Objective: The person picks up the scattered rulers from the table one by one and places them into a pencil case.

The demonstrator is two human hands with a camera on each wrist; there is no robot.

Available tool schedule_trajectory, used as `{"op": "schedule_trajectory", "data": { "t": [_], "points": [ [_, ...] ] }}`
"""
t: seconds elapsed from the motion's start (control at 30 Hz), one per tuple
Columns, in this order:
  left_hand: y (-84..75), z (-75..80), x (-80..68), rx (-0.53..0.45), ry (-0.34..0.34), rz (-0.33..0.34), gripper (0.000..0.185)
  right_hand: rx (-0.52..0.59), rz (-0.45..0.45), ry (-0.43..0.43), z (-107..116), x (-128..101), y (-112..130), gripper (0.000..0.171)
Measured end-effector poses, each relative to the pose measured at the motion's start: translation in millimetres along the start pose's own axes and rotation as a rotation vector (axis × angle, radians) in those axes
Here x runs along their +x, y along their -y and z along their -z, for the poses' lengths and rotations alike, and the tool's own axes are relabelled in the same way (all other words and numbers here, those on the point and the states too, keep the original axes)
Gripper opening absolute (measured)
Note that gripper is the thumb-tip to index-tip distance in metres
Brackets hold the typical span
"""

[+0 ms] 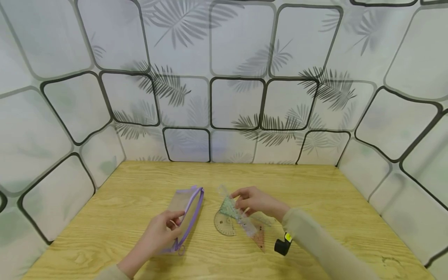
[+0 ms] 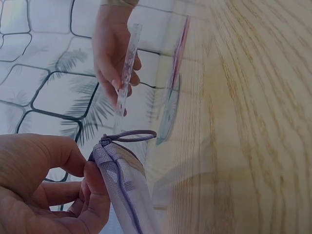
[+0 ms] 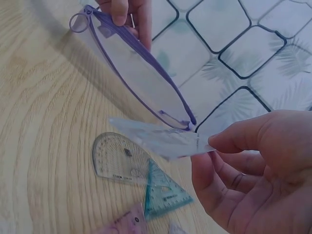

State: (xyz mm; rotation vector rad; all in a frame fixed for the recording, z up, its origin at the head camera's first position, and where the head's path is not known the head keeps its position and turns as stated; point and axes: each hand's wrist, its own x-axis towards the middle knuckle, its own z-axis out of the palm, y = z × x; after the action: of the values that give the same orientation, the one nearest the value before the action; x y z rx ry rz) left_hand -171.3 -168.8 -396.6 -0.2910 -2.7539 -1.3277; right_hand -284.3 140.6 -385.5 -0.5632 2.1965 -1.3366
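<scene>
My left hand [image 1: 161,232] pinches one edge of a pale mesh zip pouch [image 1: 179,199] with purple trim; its mouth gapes toward the right. A ring-shaped zipper pull [image 3: 79,23] hangs at the pouch's near end. In my right hand [image 1: 258,203], thumb and fingers pinch a clear ruler [image 3: 168,140], raised over the table. Below it on the wood lie a clear protractor [image 3: 113,158], a green set square [image 3: 165,192] overlapping the protractor, and a pinkish set square [image 1: 259,236]. In the head view the ruler partly covers these pieces.
A small black object [image 1: 281,246] with a yellow patch is on the table near my right forearm. The wooden table [image 1: 140,186] is bordered at the back and both sides by patterned cloth walls [image 1: 238,101].
</scene>
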Motion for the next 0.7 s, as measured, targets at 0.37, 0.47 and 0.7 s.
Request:
{"op": "schedule_trajectory", "data": {
  "t": [0.37,0.47,0.7],
  "points": [
    [0.1,-0.3,-0.8,0.003,-0.001,-0.004,0.049,0.021,-0.007,0.000,-13.8,9.3,3.3,0.038],
    [-0.1,-0.4,-1.0,0.000,-0.003,0.002,0.049,0.041,-0.011,0.011,-16.8,11.8,2.8,0.038],
    [1.2,-0.2,-1.0,-0.005,0.009,-0.009,0.050,0.074,-0.020,0.029,-26.0,14.2,3.4,0.037]
  ]
}}
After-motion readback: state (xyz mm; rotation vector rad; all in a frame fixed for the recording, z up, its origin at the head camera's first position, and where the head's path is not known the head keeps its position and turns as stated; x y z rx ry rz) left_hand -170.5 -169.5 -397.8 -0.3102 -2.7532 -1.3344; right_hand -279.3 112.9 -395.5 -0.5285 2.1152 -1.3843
